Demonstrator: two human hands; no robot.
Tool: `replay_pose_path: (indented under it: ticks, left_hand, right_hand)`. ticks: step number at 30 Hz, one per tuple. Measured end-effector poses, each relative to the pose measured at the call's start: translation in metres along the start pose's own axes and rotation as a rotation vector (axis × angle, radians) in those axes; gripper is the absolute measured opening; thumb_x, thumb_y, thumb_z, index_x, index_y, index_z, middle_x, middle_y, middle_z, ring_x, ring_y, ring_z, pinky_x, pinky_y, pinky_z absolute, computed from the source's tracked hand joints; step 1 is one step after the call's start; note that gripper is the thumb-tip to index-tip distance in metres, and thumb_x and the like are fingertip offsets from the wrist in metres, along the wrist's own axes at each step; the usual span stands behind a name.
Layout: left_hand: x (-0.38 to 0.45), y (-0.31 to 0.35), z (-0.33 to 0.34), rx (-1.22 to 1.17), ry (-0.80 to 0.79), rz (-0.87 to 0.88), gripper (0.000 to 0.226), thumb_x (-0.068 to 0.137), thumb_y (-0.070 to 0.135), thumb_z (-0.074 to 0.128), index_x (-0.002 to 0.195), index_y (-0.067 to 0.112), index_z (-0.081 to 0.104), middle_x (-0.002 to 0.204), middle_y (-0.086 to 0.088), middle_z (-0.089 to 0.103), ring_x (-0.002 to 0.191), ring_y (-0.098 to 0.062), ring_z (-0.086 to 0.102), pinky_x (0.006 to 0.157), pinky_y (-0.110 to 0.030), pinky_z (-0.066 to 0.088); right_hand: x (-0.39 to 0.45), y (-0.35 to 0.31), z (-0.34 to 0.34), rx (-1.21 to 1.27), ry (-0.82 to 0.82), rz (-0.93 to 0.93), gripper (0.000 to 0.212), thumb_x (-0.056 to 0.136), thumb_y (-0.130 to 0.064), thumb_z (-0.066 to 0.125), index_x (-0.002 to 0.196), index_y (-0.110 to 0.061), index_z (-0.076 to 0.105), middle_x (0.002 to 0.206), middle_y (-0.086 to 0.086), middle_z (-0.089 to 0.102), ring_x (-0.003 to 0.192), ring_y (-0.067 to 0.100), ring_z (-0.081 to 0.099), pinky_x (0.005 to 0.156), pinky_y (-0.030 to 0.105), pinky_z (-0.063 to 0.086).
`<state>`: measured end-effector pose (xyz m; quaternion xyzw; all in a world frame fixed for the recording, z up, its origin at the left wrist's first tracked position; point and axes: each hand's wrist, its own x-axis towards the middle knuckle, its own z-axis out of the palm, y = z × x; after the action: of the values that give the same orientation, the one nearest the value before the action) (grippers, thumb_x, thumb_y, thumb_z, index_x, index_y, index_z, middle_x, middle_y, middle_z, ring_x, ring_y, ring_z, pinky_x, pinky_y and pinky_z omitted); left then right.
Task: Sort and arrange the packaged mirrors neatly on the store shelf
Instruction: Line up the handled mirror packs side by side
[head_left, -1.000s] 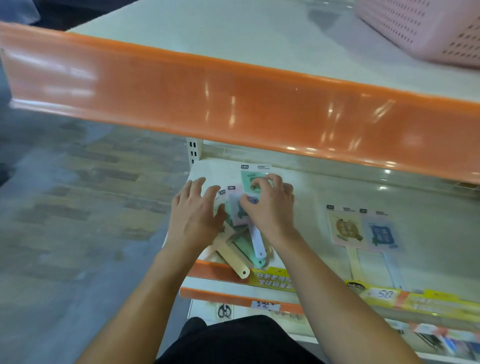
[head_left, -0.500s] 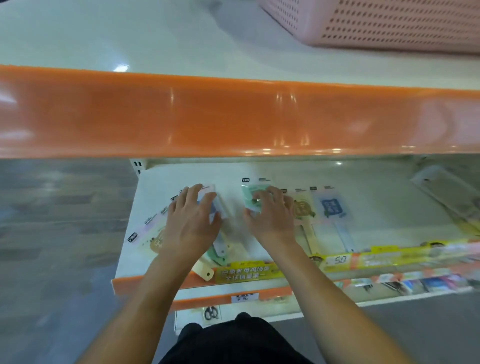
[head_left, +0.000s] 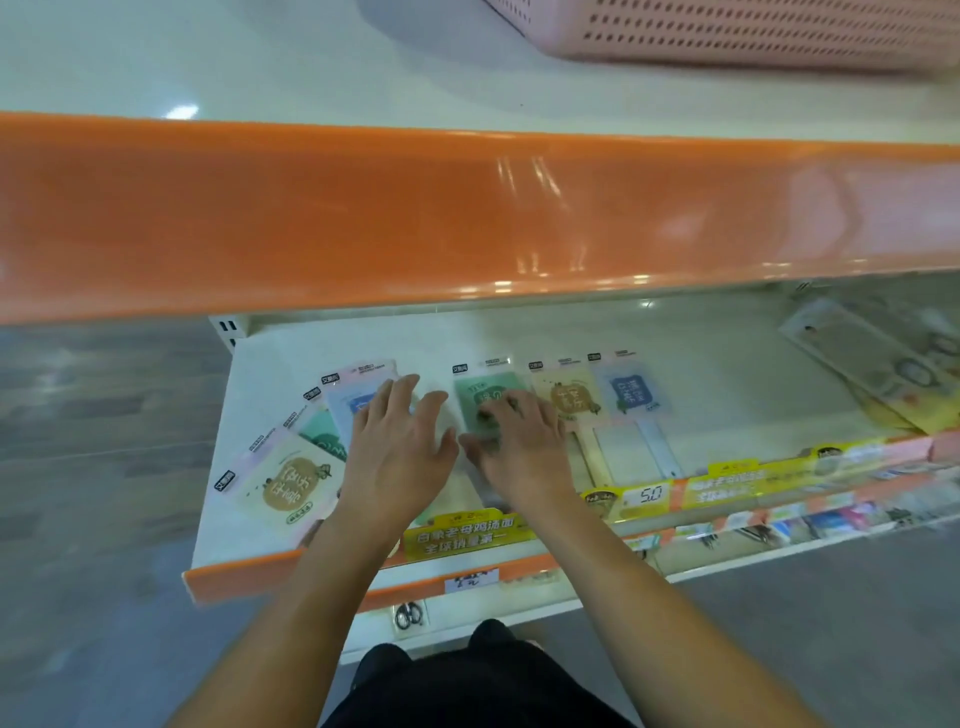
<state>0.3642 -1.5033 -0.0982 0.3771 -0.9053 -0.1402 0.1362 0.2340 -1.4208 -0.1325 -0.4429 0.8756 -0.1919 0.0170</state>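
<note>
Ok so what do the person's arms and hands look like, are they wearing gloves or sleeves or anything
Both hands, left and right, are bare: no gloves, and no rings that the picture shows. The forearms are uncovered as far as the frame's bottom edge, with no sleeves, watch or wristband in sight. Dark clothing shows below them.

Both hands, left (head_left: 400, 447) and right (head_left: 519, 447), lie flat, fingers spread.

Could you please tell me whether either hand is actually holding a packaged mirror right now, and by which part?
Neither grips one. The left hand lies flat on the blue mirror; the right hand presses the green mirror's face.
</note>
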Motion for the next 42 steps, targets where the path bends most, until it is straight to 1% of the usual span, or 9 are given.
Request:
replay_pose_path:
  ticks: [3,7,12,17,24,28,31,36,42]
  left_hand:
    - [0.004,0.011,0.005,-0.006,-0.034,-0.025,0.045,0.092,0.041,0.051,0.134,0.025,0.048,0.149,-0.007,0.034,0.139,-0.028,0.026,0.108,-0.046,0.027]
    - [0.010,0.035,0.012,-0.014,-0.048,-0.001,0.044,0.091,0.040,0.051,0.131,0.022,0.049,0.148,-0.007,0.034,0.138,-0.028,0.028,0.107,-0.044,0.029]
    - [0.026,0.065,0.024,-0.017,-0.088,-0.008,0.042,0.091,0.038,0.050,0.130,0.023,0.048,0.149,-0.005,0.032,0.138,-0.026,0.028,0.108,-0.040,0.028]
    - [0.036,0.089,0.041,-0.019,-0.139,-0.043,0.045,0.092,0.041,0.048,0.135,0.028,0.044,0.150,-0.001,0.029,0.139,-0.022,0.025,0.109,-0.037,0.026]
    - [0.036,0.113,0.066,0.040,-0.215,-0.115,0.055,0.092,0.054,0.042,0.142,0.029,0.034,0.156,-0.008,0.019,0.144,-0.031,0.014,0.112,-0.046,0.024]
    - [0.035,0.120,0.071,0.067,-0.201,-0.146,0.053,0.092,0.056,0.042,0.138,0.030,0.037,0.155,-0.010,0.021,0.144,-0.032,0.013,0.113,-0.047,0.021]
    - [0.034,0.123,0.074,0.085,-0.189,-0.152,0.054,0.092,0.054,0.043,0.139,0.028,0.038,0.154,-0.011,0.024,0.143,-0.032,0.016,0.114,-0.046,0.021]
    - [0.028,0.131,0.077,0.085,-0.158,-0.159,0.055,0.091,0.055,0.043,0.138,0.026,0.041,0.152,-0.012,0.029,0.143,-0.033,0.020,0.114,-0.046,0.022]
    - [0.028,0.144,0.081,0.074,-0.209,-0.175,0.061,0.091,0.059,0.038,0.144,0.030,0.033,0.157,-0.009,0.020,0.145,-0.031,0.011,0.117,-0.047,0.017]
  right_hand:
    - [0.004,0.008,-0.008,0.032,-0.029,0.001,0.043,0.084,-0.052,0.063,0.117,-0.025,0.063,0.129,0.002,0.052,0.125,0.032,0.041,0.098,0.049,0.042]
    - [0.014,0.033,-0.026,0.034,-0.047,0.004,0.040,0.090,-0.045,0.057,0.125,-0.026,0.058,0.138,-0.001,0.045,0.132,0.028,0.033,0.106,0.046,0.034]
    - [0.028,0.058,-0.048,0.057,-0.052,0.038,0.036,0.092,-0.041,0.054,0.126,-0.029,0.057,0.140,-0.003,0.041,0.134,0.025,0.029,0.107,0.043,0.033]
    - [0.033,0.090,-0.059,0.065,-0.043,0.072,0.036,0.092,-0.035,0.054,0.127,-0.028,0.059,0.144,0.002,0.040,0.137,0.028,0.027,0.109,0.043,0.028]
    - [0.038,0.128,-0.062,-0.030,-0.181,0.074,0.036,0.094,-0.046,0.048,0.129,-0.038,0.054,0.147,0.000,0.033,0.141,0.032,0.022,0.111,0.046,0.026]
    - [0.035,0.135,-0.063,-0.024,-0.216,0.044,0.040,0.094,-0.050,0.047,0.132,-0.040,0.051,0.144,0.002,0.037,0.140,0.033,0.024,0.109,0.047,0.030]
    - [0.035,0.136,-0.064,-0.046,-0.235,0.024,0.042,0.096,-0.050,0.044,0.136,-0.039,0.048,0.146,0.003,0.035,0.141,0.035,0.021,0.109,0.047,0.028]
    - [0.033,0.140,-0.061,-0.074,-0.225,-0.021,0.042,0.097,-0.051,0.042,0.137,-0.038,0.046,0.146,0.003,0.035,0.136,0.036,0.025,0.107,0.047,0.028]
    - [0.030,0.145,-0.060,-0.111,-0.233,-0.060,0.041,0.100,-0.048,0.037,0.139,-0.039,0.040,0.151,0.004,0.030,0.139,0.038,0.021,0.109,0.048,0.027]
